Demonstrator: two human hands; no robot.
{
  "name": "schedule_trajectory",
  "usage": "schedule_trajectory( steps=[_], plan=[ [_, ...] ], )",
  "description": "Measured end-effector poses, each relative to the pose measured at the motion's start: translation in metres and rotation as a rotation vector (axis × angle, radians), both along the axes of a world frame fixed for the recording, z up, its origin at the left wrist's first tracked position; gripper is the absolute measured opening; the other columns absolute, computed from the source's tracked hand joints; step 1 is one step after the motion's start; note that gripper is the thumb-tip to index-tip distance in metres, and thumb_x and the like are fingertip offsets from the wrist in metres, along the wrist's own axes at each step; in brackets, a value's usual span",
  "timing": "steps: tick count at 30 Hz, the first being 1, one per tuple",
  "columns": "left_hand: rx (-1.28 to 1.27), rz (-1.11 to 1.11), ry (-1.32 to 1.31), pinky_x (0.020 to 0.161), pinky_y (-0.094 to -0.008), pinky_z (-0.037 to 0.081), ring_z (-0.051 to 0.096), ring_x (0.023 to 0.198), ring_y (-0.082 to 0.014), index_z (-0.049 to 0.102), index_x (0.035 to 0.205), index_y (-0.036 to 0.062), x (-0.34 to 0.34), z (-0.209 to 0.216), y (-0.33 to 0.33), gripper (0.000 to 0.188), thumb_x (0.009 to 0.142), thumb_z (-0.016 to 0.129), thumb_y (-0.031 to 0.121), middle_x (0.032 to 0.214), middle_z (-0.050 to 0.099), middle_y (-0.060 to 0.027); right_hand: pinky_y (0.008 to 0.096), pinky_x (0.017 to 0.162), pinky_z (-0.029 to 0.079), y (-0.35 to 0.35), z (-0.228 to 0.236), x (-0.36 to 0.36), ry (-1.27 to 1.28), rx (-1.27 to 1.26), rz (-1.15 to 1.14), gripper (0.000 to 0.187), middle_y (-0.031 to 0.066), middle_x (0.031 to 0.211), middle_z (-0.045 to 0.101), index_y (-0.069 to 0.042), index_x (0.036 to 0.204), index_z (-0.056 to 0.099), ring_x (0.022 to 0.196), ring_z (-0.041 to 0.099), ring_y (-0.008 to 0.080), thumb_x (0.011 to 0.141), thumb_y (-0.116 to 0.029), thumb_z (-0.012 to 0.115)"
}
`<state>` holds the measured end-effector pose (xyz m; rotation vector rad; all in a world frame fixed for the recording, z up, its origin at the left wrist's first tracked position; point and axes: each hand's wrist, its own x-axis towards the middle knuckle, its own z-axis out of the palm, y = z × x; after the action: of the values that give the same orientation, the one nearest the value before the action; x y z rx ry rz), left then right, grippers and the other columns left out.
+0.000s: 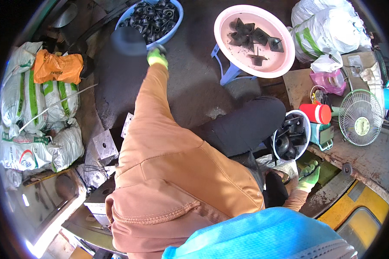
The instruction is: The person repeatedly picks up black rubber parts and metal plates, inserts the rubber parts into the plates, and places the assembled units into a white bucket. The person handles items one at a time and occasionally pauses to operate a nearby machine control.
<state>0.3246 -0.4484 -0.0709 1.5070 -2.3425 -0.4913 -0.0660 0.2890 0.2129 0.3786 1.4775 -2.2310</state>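
The left hand [158, 58], gloved, is gripping a dark part [161, 48] beside the blue basin [180, 19] of black cup-shaped parts [149, 19]; the gloved right hand's [309, 178] grip is staying unclear. The white bucket [308, 133] and pink basin [275, 60] are holding more; which are finished, nothing is showing.

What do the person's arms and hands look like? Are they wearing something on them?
Yes! The left hand and the right hand wear bright yellow-green gloves. Long orange-brown cloth sleeves cover the arms, and the left one reaches its glove. Only a short bit of the right sleeve shows. I can't see any markings on the sleeves.
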Motion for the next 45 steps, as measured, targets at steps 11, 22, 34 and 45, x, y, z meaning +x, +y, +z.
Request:
schedule_trajectory(
  steps=[11, 22, 34, 45],
  plan=[
    [-0.652, -0.752, -0.734, 0.091, -0.0332, 0.043, 0.054, 0.107, -0.0184, 0.073, 0.089, 0.0281, -0.140, 0.110, -0.006, 0.017, 0.082, 0.058, 0.022, 0.098, 0.064, 0.0083, 0.0177, 0.047, 0.030, -0.032, 0.010, 0.015, -0.016, 0.024, -0.105, 0.027, -0.0034, 0.070, 0.049, -0.008, 0.105, 0.059, 0.053, 0.038, 0.0062, 0.097, -0.033, 0.053],
    [1.691, -0.929, 1.031, 0.099, -0.0441, 0.046, 0.059, 0.111, -0.0327, 0.060, 0.122, 0.0028, -0.322, 0.309, 0.294, 0.033, 0.096, 0.046, 0.018, 0.116, 0.063, -0.0183, 0.0247, 0.051, 0.030, -0.009, 0.025, -0.008, 0.226, -0.254, -0.112, 0.030, -0.0030, 0.070, 0.042, -0.007, 0.104, 0.058, 0.056, 0.037, 0.0110, 0.100, -0.033, 0.045],
    [0.090, -1.651, -0.285, 0.085, -0.0429, 0.050, 0.065, 0.097, -0.0317, 0.071, 0.100, 0.0109, -0.433, 0.234, 0.535, 0.029, 0.085, 0.062, 0.034, 0.102, 0.069, -0.0141, 0.0194, 0.043, 0.031, -0.011, 0.061, 0.009, 0.220, -0.145, -0.384, 0.026, -0.0080, 0.062, 0.050, -0.016, 0.092, 0.063, 0.048, 0.040, 0.0050, 0.099, -0.035, 0.047],
    [0.078, -1.776, -0.369, 0.090, -0.0410, 0.047, 0.063, 0.103, -0.0297, 0.070, 0.108, 0.0151, -0.431, 0.211, 0.568, 0.030, 0.086, 0.055, 0.030, 0.109, 0.067, -0.0134, 0.0227, 0.045, 0.035, -0.015, 0.066, 0.017, 0.180, -0.073, -0.335, 0.022, -0.0073, 0.063, 0.054, -0.017, 0.089, 0.062, 0.049, 0.044, 0.0068, 0.098, -0.033, 0.051]
  ],
)
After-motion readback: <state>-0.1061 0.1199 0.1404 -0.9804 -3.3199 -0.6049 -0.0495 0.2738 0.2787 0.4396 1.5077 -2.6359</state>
